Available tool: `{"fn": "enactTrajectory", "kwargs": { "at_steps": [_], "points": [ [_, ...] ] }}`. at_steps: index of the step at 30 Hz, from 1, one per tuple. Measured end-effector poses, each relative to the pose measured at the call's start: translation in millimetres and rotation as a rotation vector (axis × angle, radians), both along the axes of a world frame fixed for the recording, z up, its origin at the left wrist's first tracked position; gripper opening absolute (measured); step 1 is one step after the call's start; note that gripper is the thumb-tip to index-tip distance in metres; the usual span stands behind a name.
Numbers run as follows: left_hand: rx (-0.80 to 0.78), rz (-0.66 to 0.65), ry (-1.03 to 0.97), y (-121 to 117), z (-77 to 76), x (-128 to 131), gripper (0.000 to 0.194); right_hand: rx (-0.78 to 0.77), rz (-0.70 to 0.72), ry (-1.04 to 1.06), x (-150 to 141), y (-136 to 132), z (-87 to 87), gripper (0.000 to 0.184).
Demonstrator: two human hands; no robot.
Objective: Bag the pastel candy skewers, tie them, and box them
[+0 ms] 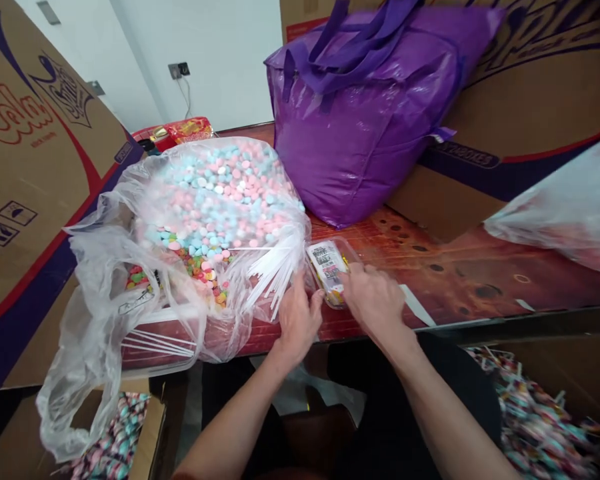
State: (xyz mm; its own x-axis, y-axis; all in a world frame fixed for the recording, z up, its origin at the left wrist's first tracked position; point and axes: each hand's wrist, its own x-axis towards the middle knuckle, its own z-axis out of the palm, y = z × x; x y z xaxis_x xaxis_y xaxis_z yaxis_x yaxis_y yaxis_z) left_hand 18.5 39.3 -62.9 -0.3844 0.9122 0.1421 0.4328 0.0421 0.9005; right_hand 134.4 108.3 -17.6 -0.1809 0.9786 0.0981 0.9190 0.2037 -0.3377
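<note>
A small clear plastic box [349, 248] with a printed label and yellow wrapped pieces lies on the table between my hands. My right hand [373, 297] reaches over its near right side with bent fingers, their tips hidden. My left hand [299, 317] rests at the box's left edge, thumb and forefinger apart, touching or close beside a loose bundle of white lollipop sticks [275, 270]. The sticks lie against a large clear bag of pink, blue and white candies [220, 193]. Under the bag's near side, multicoloured candies [210, 273] show through the plastic.
A purple bag [360, 127] stands behind the box. Cartons rise at left [45, 167] and right [550, 93]. A white plastic bag [570, 207] sits at right. Below the table edge are boxes of wrapped candies [115, 433] and lollipops [540, 420]. A paper strip [417, 305] lies by my right hand.
</note>
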Motion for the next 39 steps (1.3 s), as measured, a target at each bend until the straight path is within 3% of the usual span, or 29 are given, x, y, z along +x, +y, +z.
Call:
{"fn": "enactTrajectory", "kwargs": {
  "at_steps": [4, 8, 14, 17, 20, 24, 27, 31, 34, 39],
  "points": [
    [-0.050, -0.023, 0.074, 1.9, 0.0, -2.5, 0.045, 0.206, -0.118, 0.021, 24.3, -1.6, -11.5, 0.028],
    [-0.074, -0.014, 0.143, 1.6, 2.9, -4.7, 0.044, -0.112, -0.071, 0.122, 38.4, 8.7, -19.3, 0.018],
    [-0.116, -0.024, 0.248, 4.3, 4.5, -8.6, 0.048, -0.066, -0.110, 0.233, 66.9, 9.9, -11.2, 0.024],
    [-0.125, -0.045, 0.302, 5.2, 3.6, -10.4, 0.047, 0.000, -0.201, 0.275, 107.5, -4.1, 4.5, 0.024],
    [-0.091, -0.067, 0.343, 5.2, 1.8, -11.7, 0.046, 0.075, -0.318, 0.278, 167.0, -32.1, 19.4, 0.023],
    [-0.089, -0.077, 0.359, 6.7, 0.7, -11.0, 0.048, 0.143, -0.464, 0.165, 247.6, -80.8, 18.8, 0.024],
    [-0.119, -0.053, 0.409, 7.8, 2.9, -8.3, 0.048, 0.003, -0.595, 0.071, 283.3, -110.5, -0.1, 0.024],
    [-0.169, -0.040, 0.468, 8.7, 7.2, -5.0, 0.051, -0.218, -0.649, 0.109, 283.5, -122.3, -39.5, 0.024],
    [-0.187, -0.038, 0.516, 10.3, 9.8, -3.5, 0.053, -0.304, -0.618, 0.192, 258.7, -106.5, -70.4, 0.024],
    [-0.219, -0.047, 0.595, 12.5, 13.0, -2.2, 0.054, -0.442, -0.609, 0.352, 205.9, -49.8, -116.7, 0.020]
  ]
}}
